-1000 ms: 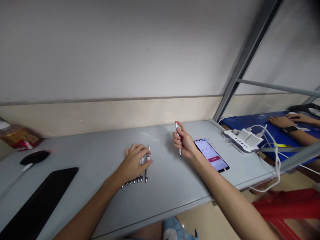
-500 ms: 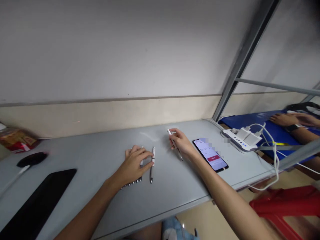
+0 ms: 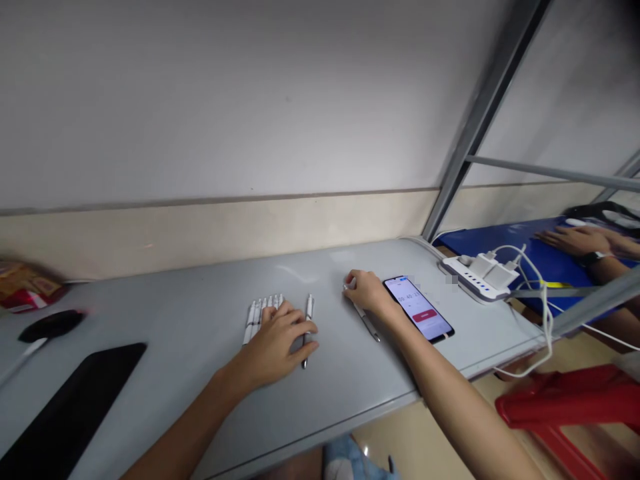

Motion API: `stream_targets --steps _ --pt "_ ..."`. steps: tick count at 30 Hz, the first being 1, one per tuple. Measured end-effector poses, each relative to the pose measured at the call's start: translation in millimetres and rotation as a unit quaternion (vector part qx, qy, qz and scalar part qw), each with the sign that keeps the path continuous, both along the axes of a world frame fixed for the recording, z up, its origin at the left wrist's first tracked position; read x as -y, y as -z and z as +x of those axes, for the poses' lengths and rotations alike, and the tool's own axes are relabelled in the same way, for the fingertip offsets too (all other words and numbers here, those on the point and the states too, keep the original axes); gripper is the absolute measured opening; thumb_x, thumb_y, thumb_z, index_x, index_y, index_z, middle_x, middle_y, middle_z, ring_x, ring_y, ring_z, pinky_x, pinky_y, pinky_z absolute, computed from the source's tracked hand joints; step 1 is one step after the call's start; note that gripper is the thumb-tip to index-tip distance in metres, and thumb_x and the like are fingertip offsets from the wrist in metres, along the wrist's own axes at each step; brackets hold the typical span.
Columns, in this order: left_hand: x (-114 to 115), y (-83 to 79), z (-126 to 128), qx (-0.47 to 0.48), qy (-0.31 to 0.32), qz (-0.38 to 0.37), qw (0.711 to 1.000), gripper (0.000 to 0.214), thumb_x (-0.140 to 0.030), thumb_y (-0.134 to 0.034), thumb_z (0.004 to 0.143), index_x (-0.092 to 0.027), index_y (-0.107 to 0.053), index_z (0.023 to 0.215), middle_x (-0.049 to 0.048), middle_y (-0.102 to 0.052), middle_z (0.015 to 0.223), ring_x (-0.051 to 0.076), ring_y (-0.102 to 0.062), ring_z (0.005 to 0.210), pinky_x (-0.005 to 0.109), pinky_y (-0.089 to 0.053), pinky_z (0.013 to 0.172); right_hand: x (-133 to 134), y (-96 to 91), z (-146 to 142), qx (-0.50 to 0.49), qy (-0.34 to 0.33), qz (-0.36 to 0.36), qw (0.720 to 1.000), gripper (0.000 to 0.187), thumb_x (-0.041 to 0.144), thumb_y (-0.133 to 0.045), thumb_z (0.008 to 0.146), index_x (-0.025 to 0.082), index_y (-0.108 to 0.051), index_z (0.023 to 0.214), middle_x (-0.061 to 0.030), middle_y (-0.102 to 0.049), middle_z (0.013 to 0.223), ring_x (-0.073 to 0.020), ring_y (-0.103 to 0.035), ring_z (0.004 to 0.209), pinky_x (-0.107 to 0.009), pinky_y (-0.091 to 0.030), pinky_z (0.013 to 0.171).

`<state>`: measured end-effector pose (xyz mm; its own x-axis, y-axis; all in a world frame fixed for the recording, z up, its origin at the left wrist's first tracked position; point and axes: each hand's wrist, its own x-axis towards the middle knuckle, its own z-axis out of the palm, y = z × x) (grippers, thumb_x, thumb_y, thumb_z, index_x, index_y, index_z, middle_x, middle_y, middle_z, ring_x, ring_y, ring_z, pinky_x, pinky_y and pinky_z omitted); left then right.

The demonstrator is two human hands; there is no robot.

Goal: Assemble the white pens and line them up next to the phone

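My left hand [image 3: 275, 343] rests low over the desk. Its thumb and index finger lie across a white and grey pen [image 3: 310, 308], which stands apart from a row of several similar white pens [image 3: 254, 315] partly hidden under the same hand. Farther right, my right hand [image 3: 367, 292] is closed with its fingertips on another pen [image 3: 370, 325], whose metal tip points toward the desk's front edge. That pen lies at or very near the desk surface; contact cannot be made out.
Beside my right forearm lies a phone [image 3: 420, 310] with a timer screen. A white power strip [image 3: 473, 280] with plugs and cables sits at the right end. On the left are a dark mat [image 3: 75, 407], a black mouse [image 3: 53, 325] and a red packet [image 3: 30, 287]. Another person's hands rest beyond the frame post.
My right hand has lowered its pen toward the desk and shifted slightly right. My left hand has slid toward the single pen, uncovering the upper ends of the pen row.
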<state>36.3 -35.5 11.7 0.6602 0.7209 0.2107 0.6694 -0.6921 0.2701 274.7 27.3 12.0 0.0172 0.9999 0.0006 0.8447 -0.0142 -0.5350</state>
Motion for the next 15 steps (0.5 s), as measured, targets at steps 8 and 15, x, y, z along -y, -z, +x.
stream_targets --steps 8,15 --pt "0 5.5 4 0.021 -0.056 -0.002 0.998 0.011 -0.033 -0.057 0.084 -0.023 -0.061 0.082 0.0009 -0.063 0.079 0.022 -0.050 0.090 0.038 -0.028 0.080 3 -3.9 -3 0.035 -0.001 0.076 0.996 0.030 0.021 -0.059 0.080 0.014 -0.068 0.108 -0.0160 -0.064 0.103 -0.0246 -0.059 0.090 -0.033 -0.042 0.076" --pt "-7 -1.2 -6 0.079 -0.107 0.012 0.991 0.016 -0.026 -0.045 0.091 -0.026 -0.061 0.092 -0.0005 -0.066 0.090 0.021 -0.051 0.093 0.037 -0.031 0.085 12 -6.8 -15 -0.075 -0.325 0.184 0.925 0.034 0.027 -0.065 0.083 0.021 -0.064 0.116 -0.0088 -0.063 0.110 -0.0207 -0.053 0.100 -0.032 -0.040 0.088"
